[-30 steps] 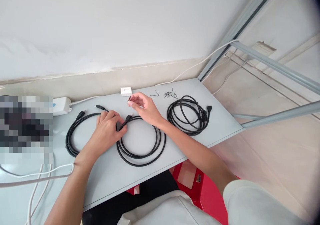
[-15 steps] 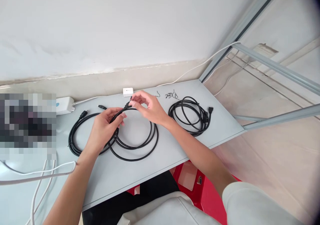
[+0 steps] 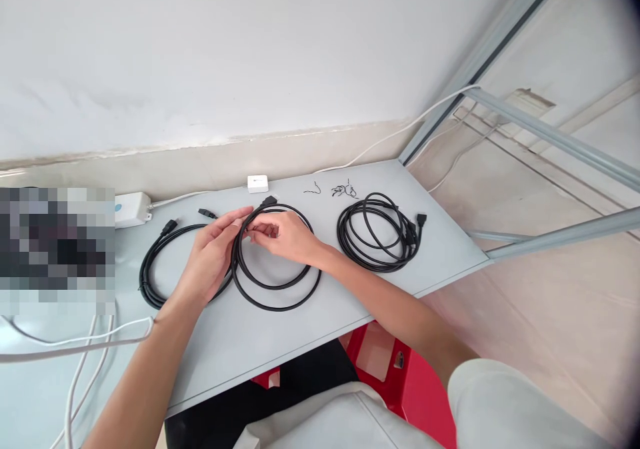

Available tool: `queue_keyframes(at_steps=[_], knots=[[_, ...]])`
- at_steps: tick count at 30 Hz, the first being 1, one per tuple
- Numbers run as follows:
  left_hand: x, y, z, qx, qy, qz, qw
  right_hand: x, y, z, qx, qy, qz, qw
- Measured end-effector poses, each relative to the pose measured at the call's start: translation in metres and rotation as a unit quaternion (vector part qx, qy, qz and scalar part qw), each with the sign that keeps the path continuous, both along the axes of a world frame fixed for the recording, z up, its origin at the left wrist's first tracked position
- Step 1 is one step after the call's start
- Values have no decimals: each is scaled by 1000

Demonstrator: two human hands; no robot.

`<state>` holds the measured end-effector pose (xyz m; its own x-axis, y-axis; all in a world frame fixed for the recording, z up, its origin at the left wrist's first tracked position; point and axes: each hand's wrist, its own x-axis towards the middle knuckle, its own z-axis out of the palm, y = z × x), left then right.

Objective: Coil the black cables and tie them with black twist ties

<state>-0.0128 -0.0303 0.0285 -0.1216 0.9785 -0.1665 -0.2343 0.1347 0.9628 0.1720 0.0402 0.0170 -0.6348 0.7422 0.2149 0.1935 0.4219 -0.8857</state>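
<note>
A coiled black cable (image 3: 280, 310) is between my hands, its lower loops hanging over the grey table and its plug (image 3: 270, 200) pointing to the upper right. My left hand (image 3: 213, 249) grips the left side of this coil between thumb and long, nearly straight fingers. Inside the loop, my right hand (image 3: 285, 236) is closed in a pinch against the same side of the coil; what its fingertips hold is too small to make out. Partly behind my left hand lies a second coiled black cable (image 3: 146, 276), with two plugs, one of them a black plug (image 3: 169, 227).
To the right lies another black cable coil (image 3: 380, 262). Thin black ties (image 3: 345, 189) are scattered at the back beside a small white box (image 3: 257, 184). A white power strip (image 3: 133, 209) and white cords stand left. A metal frame (image 3: 550, 236) borders the table's right end.
My right hand has moved down and left from near the plug to the coil's left side. The coil has shifted slightly right, and my left fingers have straightened.
</note>
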Motion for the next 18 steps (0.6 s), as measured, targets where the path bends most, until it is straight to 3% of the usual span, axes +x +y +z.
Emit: queue_keyframes(at_steps=[5, 18], knots=[[-2, 0, -1, 13, -3, -28, 1000, -5, -7, 0, -32, 58, -46, 997], [-5, 4, 2, 10, -19, 23, 1000, -5, -2, -5, -85, 131, -57, 986]])
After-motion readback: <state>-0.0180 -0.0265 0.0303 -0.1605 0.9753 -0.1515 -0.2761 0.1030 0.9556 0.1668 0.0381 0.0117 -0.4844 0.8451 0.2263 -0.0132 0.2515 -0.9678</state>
